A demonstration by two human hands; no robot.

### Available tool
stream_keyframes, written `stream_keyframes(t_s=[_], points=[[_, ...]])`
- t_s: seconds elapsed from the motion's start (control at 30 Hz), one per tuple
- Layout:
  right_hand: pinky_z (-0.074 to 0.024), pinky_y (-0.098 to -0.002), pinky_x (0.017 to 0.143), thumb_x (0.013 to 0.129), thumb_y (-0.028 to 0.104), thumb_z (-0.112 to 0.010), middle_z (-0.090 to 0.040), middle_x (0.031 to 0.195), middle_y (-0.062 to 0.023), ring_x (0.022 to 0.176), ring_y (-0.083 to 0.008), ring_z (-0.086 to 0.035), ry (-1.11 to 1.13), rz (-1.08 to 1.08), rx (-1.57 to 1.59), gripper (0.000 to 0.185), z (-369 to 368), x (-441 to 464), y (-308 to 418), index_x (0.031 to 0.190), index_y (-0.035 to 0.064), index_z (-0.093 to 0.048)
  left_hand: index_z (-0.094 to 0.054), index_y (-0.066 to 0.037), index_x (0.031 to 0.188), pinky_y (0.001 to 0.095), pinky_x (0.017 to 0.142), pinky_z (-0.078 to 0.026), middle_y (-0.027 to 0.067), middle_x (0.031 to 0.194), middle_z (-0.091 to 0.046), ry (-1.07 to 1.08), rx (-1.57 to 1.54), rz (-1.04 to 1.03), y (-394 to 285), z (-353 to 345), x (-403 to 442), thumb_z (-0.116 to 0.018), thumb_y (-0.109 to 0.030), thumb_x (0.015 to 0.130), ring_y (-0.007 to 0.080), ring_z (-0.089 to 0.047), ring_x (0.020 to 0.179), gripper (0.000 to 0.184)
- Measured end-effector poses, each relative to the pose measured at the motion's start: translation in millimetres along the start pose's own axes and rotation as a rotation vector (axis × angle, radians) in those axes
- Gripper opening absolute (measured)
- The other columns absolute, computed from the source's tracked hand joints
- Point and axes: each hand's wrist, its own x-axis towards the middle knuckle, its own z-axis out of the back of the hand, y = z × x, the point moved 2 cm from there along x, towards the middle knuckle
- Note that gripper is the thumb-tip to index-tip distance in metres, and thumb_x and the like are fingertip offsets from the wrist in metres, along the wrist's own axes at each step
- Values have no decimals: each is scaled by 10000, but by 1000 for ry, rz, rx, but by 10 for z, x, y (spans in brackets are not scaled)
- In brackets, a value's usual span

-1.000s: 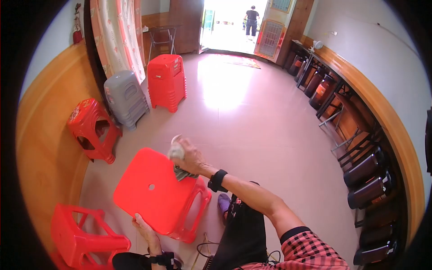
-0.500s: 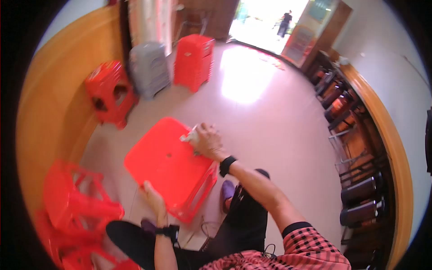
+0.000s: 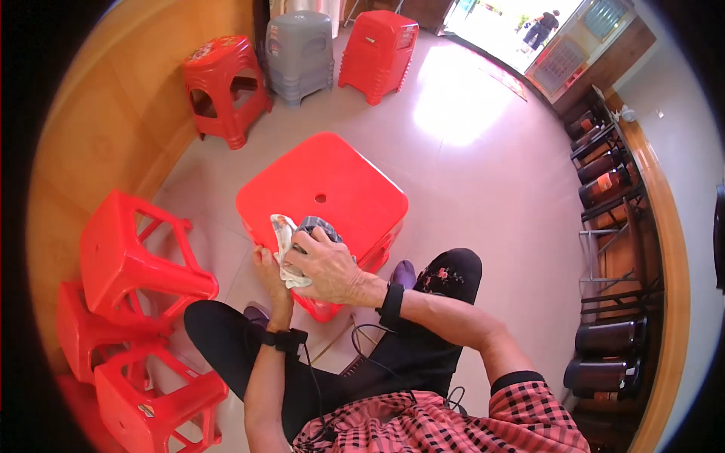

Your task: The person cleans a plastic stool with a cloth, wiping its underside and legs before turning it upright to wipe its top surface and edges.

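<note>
In front of my knees stands a red plastic stool (image 3: pixel 332 170) with a small hole in the middle of its seat. My right hand (image 3: pixel 328 264) is closed over a bunched cloth (image 3: pixel 283 234), white with coloured patches and a dark grey part, pressed at the near-left edge of the seat. Close beside it, my left hand (image 3: pixel 273 275) is at the stool's near-left corner. Its fingers are partly hidden by the cloth and my right hand, and seem to grip the stool's edge.
Several red stools (image 3: pixel 143 257) lie tumbled at my left. Beyond the stool stand a red patterned stool (image 3: pixel 226 90), a grey stool stack (image 3: pixel 300 57) and a red stool stack (image 3: pixel 377 57). Dark folded chairs (image 3: pixel 612 332) line the right wall. A person (image 3: pixel 540 30) is outside the doorway.
My right hand has brought the cloth from the seat's right edge to its near-left edge, beside my left hand. The stool sits turned differently, and my view has tilted downward.
</note>
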Motion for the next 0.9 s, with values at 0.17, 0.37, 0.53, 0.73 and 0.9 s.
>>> stream_keyframes(t_s=[0.17, 0.37, 0.53, 0.73, 0.9], points=[[-530, -396, 706, 661, 224, -776, -520, 1019, -70, 940, -283, -557, -6, 74, 109, 389, 185, 75, -372, 1001, 157, -599, -488, -54, 1235, 368, 918, -465, 106, 1165, -588, 245, -485, 336, -487, 56, -193, -518, -361, 965, 207, -581, 1046, 410], [-526, -437, 778, 736, 201, -752, -562, 1074, -163, 954, -378, -594, -86, -214, -177, 402, 497, 227, -1483, 1076, 62, -589, -520, -68, 1259, 374, 888, -482, 93, 1162, -636, 292, -600, 581, -134, 189, -154, -518, -382, 966, 202, -615, 1003, 429], [-498, -491, 817, 798, 321, -700, -591, 1073, -234, 981, -414, -603, -130, -718, -327, 424, 677, 510, -2316, 1111, 60, -586, -550, -60, 1209, 354, 863, -497, 92, 1152, -626, 249, -471, 644, -174, 37, -269, -434, -345, 995, 193, -621, 980, 376], [-492, -463, 826, 757, 538, -621, -664, 918, -237, 959, -385, -623, -82, -760, -302, 543, 393, 1279, -2537, 988, 48, -661, -522, -11, 1234, 372, 885, -486, 113, 1149, -617, 285, -12, 601, 247, 101, -241, -336, -389, 984, 211, -606, 1013, 490], [-496, -471, 829, 740, 472, -664, -616, 1073, -193, 984, -367, -611, -190, -566, -242, 482, 10, 1792, -1845, 1002, 67, -674, -475, -4, 1296, 381, 941, -467, 129, 1250, -558, 399, 35, 249, 196, 75, -215, -281, -508, 991, 225, -578, 1073, 621]])
